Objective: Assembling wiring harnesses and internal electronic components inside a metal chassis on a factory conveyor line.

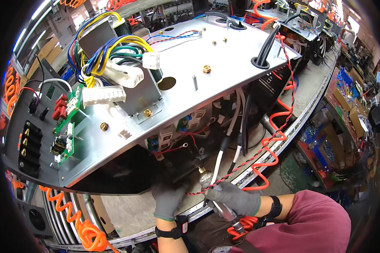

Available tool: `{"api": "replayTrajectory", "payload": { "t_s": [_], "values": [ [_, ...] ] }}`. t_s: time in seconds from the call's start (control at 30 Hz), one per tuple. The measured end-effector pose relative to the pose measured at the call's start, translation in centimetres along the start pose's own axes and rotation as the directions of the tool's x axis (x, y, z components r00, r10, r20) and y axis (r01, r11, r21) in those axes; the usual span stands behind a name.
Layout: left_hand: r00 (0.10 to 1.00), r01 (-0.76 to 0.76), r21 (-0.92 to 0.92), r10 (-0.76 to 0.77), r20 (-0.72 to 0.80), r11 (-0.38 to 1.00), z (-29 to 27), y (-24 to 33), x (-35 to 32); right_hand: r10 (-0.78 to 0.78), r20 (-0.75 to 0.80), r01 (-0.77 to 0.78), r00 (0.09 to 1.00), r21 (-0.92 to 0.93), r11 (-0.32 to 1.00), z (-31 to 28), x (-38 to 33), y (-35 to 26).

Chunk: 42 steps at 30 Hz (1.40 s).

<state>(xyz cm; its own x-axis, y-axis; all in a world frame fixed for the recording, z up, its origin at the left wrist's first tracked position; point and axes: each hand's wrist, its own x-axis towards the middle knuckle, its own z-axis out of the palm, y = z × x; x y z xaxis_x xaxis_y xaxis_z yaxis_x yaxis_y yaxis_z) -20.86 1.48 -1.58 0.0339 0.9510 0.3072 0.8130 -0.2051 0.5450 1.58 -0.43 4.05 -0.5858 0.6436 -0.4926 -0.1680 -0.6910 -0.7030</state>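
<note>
My right hand [236, 199], in a grey glove, is closed around a silver pneumatic driver [206, 178]. The driver's narrow end points up toward the dark open side of a sheet-metal chassis [177, 95]. A coiled orange air hose [240, 225] lies at its lower end. A twisted red-and-black wire [236, 169] crosses in front of the driver by my right fingers. My left hand [168, 201], also gloved, reaches under the chassis's near edge; its fingers are blurred and lost in shadow. Behind the driver hang white-sleeved cables [217, 164] and a red lead with a ring terminal [184, 145].
On the chassis stand a metal-cased transformer [141, 90] with bundled wires and white connectors [103, 96], plus green circuit boards [65, 143]. A roller conveyor [88, 215] runs beneath. Orange coiled hoses [93, 236] dangle at left and right. Parts bins [325, 147] stand at right.
</note>
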Motion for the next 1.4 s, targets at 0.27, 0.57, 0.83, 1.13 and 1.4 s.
{"api": "replayTrajectory", "payload": {
  "t_s": [0.27, 0.57, 0.83, 1.13, 1.4],
  "values": [
    [1.000, 0.026, -0.073, -0.027, -0.013, 0.997, -0.2, -0.1, 0.0, 0.020, -0.004, -0.020, 1.000, 0.009, 1.000, 0.0, -0.1, 0.0],
    [0.995, 0.100, -0.030, -0.100, -0.001, 0.995, 0.0, -0.4, 0.0, -0.016, -0.050, 0.011, 0.999, -0.094, 0.996, 0.1, 0.6, 0.4],
    [0.986, 0.165, 0.000, -0.165, -0.005, 0.986, -0.2, 0.1, 0.1, 0.010, -0.120, -0.029, 0.993, -0.155, 0.987, 0.5, 0.2, 0.2],
    [0.990, 0.125, -0.102, -0.131, -0.051, 0.987, -0.6, 0.4, -0.4, -0.115, -0.045, 0.097, 0.992, -0.286, 0.953, -0.3, 0.3, 1.8],
    [0.826, 0.340, -0.543, -0.520, -0.220, 0.768, -0.8, 7.3, -10.7, 0.045, 0.364, 0.365, 0.930, -0.931, -0.012, -10.3, -5.2, 1.3]
  ]
}}
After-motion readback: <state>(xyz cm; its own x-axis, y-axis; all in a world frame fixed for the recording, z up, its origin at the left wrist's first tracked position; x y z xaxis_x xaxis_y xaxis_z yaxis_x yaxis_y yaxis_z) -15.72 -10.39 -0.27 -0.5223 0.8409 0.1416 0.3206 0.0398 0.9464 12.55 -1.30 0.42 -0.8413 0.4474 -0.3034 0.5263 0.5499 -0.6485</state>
